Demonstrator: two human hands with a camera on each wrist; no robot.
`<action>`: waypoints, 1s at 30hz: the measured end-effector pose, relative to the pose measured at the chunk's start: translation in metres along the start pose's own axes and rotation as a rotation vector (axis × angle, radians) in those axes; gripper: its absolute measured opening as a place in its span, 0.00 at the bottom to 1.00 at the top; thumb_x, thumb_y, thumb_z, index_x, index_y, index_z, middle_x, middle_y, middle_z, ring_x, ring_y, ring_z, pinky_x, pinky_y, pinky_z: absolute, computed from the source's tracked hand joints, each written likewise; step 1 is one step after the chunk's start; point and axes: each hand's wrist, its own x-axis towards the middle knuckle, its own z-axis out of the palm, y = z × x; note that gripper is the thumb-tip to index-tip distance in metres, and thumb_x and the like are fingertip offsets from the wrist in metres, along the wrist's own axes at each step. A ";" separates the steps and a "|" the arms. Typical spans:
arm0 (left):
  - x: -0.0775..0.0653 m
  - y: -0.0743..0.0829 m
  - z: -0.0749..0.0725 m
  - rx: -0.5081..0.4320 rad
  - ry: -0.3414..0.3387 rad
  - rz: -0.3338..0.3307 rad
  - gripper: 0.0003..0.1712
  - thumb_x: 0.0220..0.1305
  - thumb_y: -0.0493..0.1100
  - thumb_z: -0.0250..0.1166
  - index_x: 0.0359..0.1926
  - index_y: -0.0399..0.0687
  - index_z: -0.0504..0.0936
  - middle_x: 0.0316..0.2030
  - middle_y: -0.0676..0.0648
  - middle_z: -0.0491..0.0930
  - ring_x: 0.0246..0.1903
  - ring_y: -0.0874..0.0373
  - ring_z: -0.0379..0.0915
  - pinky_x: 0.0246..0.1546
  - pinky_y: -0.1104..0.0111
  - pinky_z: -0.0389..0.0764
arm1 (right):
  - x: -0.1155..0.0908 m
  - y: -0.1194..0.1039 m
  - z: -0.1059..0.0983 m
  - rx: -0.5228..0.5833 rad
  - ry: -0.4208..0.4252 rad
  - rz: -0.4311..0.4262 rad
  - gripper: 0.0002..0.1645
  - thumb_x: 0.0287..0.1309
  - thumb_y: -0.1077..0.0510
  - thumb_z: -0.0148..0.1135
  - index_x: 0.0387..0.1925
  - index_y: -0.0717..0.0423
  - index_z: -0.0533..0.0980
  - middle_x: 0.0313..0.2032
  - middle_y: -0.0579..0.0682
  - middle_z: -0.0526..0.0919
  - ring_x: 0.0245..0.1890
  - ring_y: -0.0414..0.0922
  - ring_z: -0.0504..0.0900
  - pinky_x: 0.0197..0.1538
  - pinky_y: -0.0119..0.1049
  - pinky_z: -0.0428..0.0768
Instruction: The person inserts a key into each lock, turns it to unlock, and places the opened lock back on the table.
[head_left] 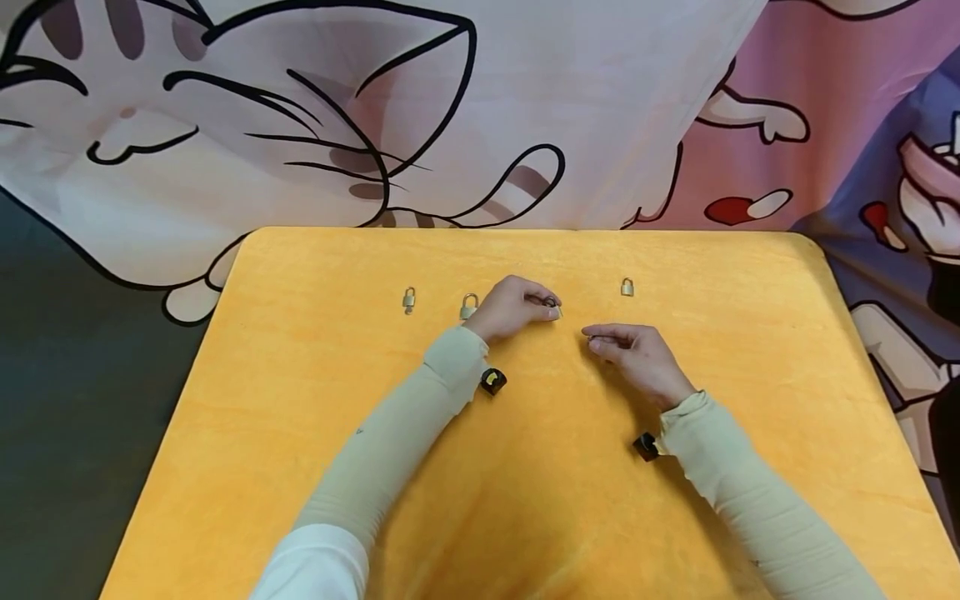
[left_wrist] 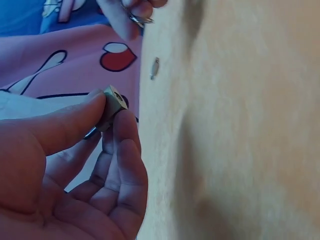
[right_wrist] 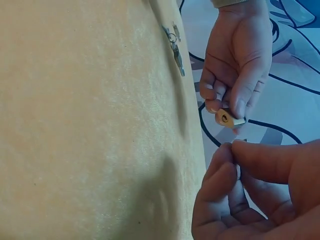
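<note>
My left hand pinches a small brass padlock between thumb and fingers, its keyhole face turned toward my right hand in the right wrist view. The right hand is a short way off, apart from the padlock, with thumb and fingertips together on a small key. Only the key's tip shows there; metal that looks like a ring shows at those fingers in the left wrist view. Behind my left wrist lies a second padlock, partly covered by the hand.
Farther left on the yellow table lies another padlock, seemingly with a key at its bottom. One more padlock lies right of both hands, toward the back. A cartoon-print cloth hangs behind the table's far edge.
</note>
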 end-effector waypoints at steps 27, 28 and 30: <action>0.001 0.004 0.007 -0.361 -0.060 -0.132 0.21 0.73 0.41 0.62 0.61 0.33 0.79 0.42 0.43 0.85 0.46 0.44 0.80 0.50 0.55 0.78 | 0.000 -0.005 0.017 0.174 0.065 0.033 0.19 0.66 0.60 0.67 0.52 0.70 0.81 0.43 0.65 0.87 0.36 0.46 0.88 0.42 0.35 0.85; 0.001 0.004 0.007 -0.361 -0.058 -0.132 0.21 0.73 0.41 0.63 0.61 0.33 0.79 0.42 0.44 0.85 0.46 0.44 0.80 0.50 0.55 0.78 | 0.001 -0.006 0.018 0.192 0.074 0.038 0.19 0.65 0.60 0.67 0.51 0.71 0.81 0.43 0.65 0.87 0.36 0.46 0.89 0.43 0.36 0.85; 0.001 0.003 0.008 -0.355 -0.056 -0.135 0.20 0.72 0.41 0.63 0.60 0.34 0.80 0.42 0.44 0.85 0.46 0.44 0.80 0.50 0.55 0.79 | 0.003 -0.008 0.021 0.234 0.082 0.048 0.19 0.64 0.61 0.68 0.51 0.72 0.81 0.44 0.65 0.86 0.37 0.45 0.89 0.45 0.38 0.85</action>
